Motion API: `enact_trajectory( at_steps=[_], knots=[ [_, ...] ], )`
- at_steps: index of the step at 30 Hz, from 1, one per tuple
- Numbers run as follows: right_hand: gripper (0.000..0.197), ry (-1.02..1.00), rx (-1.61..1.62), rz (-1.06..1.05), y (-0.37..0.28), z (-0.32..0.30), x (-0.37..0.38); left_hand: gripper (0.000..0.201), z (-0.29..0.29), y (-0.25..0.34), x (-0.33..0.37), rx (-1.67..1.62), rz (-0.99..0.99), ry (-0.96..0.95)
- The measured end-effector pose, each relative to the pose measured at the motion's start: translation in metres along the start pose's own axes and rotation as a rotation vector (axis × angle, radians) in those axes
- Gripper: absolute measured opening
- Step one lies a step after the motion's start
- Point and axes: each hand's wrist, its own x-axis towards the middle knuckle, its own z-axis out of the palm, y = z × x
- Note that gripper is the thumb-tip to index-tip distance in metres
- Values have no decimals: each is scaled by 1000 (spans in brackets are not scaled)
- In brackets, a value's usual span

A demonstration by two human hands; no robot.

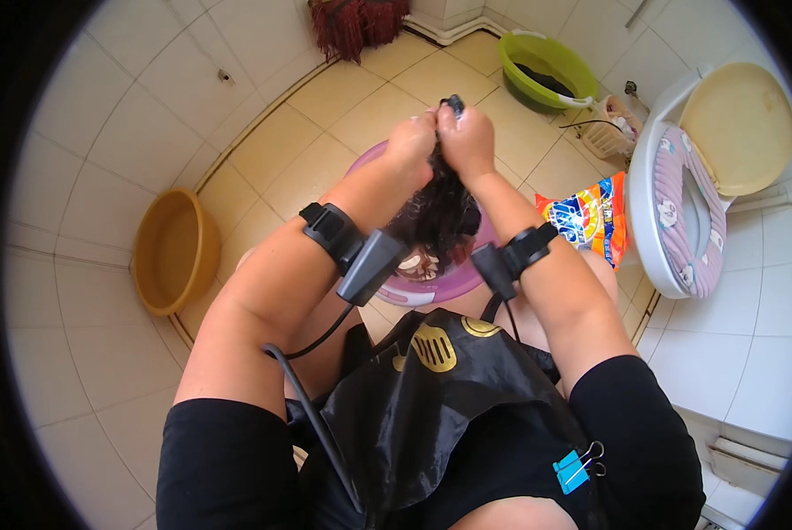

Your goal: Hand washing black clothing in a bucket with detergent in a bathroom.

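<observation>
My left hand (411, 148) and my right hand (467, 141) are side by side, both closed on a dark wet garment (438, 205). A small dark end of it sticks up above my right fist. Below my hands the cloth hangs into a pink-purple basin (398, 291) on the floor between my knees. Lighter patches, perhaps other fabric or water, show inside the basin near its front rim. My forearms partly hide the basin's sides. The exact kind of garment cannot be made out.
An orange-brown basin (145, 256) leans against the left wall. A green tub (521, 55) with dark contents stands far right, near a small basket (603, 140). An orange and blue plastic packet (588, 215) lies beside the toilet (659, 238). A dark red mop head (358, 26) is at the back wall.
</observation>
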Motion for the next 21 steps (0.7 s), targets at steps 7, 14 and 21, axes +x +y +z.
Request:
enact_trajectory(
  at_steps=[7, 14, 21],
  knots=[
    [36, 74, 72, -199, -7, 16, -11, 20, -19, -4, 19, -38, -4, -135],
    [38, 101, 177, -347, -22, 26, -32, 21, -33, 7, 14, -65, -45, -160],
    [38, 85, 164, -298, -37, 20, -45, 23, -33, 10, 10, -68, -60, -89]
  ],
)
